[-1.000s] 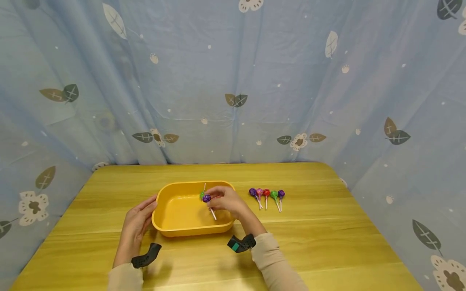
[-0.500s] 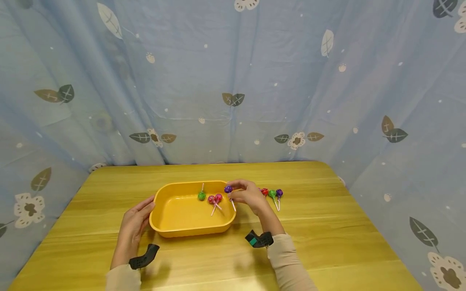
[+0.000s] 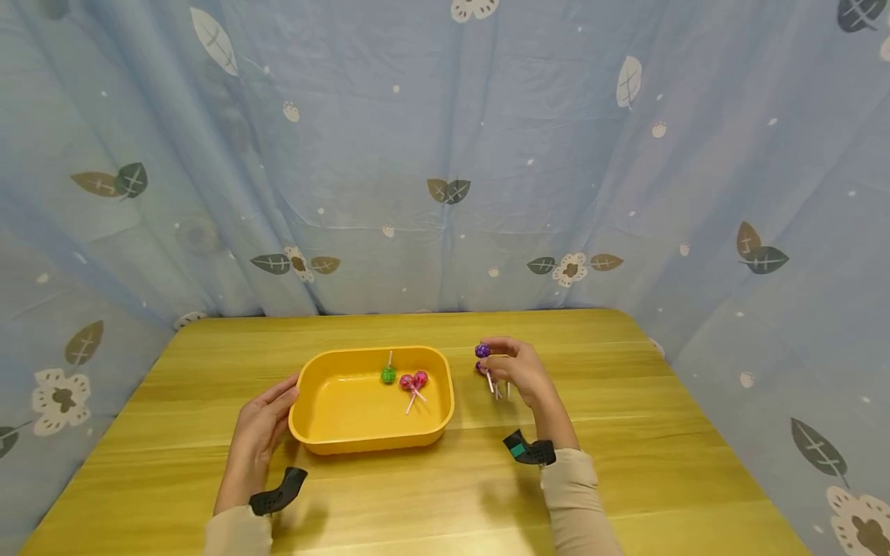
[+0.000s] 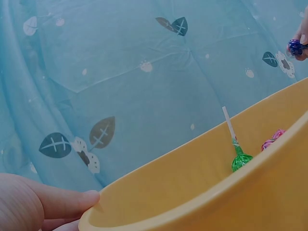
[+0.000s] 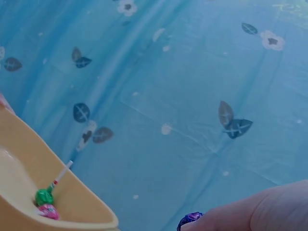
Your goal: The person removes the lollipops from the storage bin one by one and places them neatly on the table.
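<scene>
My left hand point(image 3: 260, 425) rests against the left end of a yellow plastic bin point(image 3: 368, 445), its fairly straight fingers touching the rim. A green lollipop point(image 3: 388, 375) and two pink lollipops point(image 3: 414, 381) lie inside the bin, towards its right half. To the right of the bin, my right hand point(image 3: 521, 372) pinches a purple lollipop point(image 3: 483, 350) between thumb and fingers, stick pointing down. Just below it, another purple lollipop point(image 3: 479, 367) shows on the table, with white sticks beside it; the other candy heads are hidden behind the hand. The right wrist view shows the held purple wrapper point(image 5: 188, 219) by the thumb.
The wooden table point(image 3: 389, 502) carries the bin and the loose lollipops. A blue curtain point(image 3: 389, 154) printed with leaves and flowers hangs behind and around it. Each wrist wears a black camera mount point(image 3: 280, 491).
My right hand has moved right, out of the bin and over the lollipops on the table, still pinching the purple lollipop. The pink lollipops have come into sight. My left hand stays put.
</scene>
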A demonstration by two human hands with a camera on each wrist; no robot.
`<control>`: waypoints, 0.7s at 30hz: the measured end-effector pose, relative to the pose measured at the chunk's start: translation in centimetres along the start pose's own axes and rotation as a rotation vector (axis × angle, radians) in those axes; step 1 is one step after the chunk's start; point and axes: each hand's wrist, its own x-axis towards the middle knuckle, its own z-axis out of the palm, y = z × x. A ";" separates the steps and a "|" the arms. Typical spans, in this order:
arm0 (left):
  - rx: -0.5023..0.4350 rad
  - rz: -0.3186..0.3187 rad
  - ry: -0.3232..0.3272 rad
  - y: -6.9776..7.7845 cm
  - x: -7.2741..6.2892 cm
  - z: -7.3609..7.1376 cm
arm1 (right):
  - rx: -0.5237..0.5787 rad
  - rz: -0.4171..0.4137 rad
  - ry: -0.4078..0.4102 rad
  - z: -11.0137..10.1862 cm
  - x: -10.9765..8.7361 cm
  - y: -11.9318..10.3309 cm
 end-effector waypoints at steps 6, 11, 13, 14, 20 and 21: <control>0.002 -0.005 -0.020 0.1 -0.2 -0.2 | 0.011 0.002 0.055 -2.4 -0.1 0.6; 0.006 -0.019 -0.020 0.1 -0.2 -0.2 | 0.034 0.015 0.123 -4.6 -0.4 0.8; 0.013 -0.021 -0.021 0.1 -0.3 -0.2 | 0.041 0.025 0.153 -5.4 -0.5 0.9; 0.015 -0.018 -0.023 0.1 -0.3 -0.2 | 0.045 0.029 0.169 -5.7 -0.6 0.9; 0.014 -0.005 -0.017 0.1 -0.3 -0.2 | 0.039 0.059 0.249 -6.9 -0.5 1.8; 0.010 -0.004 -0.015 0.1 -0.3 -0.2 | 0.029 0.063 0.257 -7.1 -0.5 1.9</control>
